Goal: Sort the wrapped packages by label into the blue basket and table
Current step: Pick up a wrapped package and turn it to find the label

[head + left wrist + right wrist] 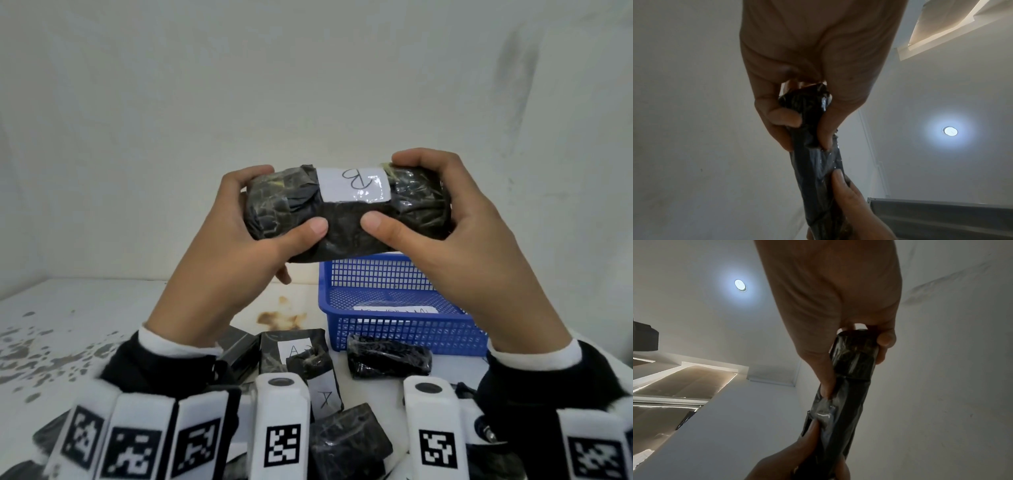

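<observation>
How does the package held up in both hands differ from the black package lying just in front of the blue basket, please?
The held package is raised off the table, gripped at its ends by the left hand and the right hand; the lying package rests untouched on the table. The held package shows a white label marked B; the lying package shows no label from here. Both are wrapped in glossy black plastic.

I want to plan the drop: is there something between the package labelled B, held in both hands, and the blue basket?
Nothing visible: the package hangs just above the blue basket, whose top is open.
</observation>
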`<state>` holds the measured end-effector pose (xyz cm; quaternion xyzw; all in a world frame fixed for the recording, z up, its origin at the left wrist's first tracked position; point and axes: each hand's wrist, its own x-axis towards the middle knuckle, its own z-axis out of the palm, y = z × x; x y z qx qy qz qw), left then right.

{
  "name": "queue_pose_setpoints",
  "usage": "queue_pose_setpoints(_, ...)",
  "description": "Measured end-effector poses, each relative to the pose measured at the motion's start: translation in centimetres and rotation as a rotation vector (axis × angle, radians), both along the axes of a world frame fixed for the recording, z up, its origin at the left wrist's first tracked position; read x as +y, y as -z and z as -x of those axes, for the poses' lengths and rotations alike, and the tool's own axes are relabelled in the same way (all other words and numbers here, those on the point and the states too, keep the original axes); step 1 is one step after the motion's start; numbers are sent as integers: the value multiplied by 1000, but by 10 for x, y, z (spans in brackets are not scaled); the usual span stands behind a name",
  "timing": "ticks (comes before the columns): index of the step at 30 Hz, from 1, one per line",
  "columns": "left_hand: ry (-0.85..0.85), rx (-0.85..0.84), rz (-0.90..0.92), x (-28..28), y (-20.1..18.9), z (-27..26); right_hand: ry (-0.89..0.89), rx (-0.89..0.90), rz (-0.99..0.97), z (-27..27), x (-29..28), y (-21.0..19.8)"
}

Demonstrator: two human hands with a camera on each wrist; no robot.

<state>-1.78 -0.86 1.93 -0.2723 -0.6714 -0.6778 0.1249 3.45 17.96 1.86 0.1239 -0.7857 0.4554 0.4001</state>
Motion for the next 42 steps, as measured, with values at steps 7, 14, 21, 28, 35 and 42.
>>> queue_pose_setpoints(7,81,-39,-52,1,-1,0,-22,38,31,0,1,-1)
queue_pose_setpoints(14,88,-40,-102,0,-1,4,-63,25,75,3,4,-1)
queue_pose_setpoints(21,104,-38,-158,-2,-2,7,-94,-15,157,3,5,-2)
queue_pose_setpoints(28,61,-20,-121,-2,0,11,-90,-46,121,0,0,-2)
queue_pose_setpoints(35,87,19,-65,-3,1,10,-68,-172,46,-2,-2,-2)
queue_pose_setpoints(42,17,66,-83,3,3,9,-43,-264,-47,-1,-5,0)
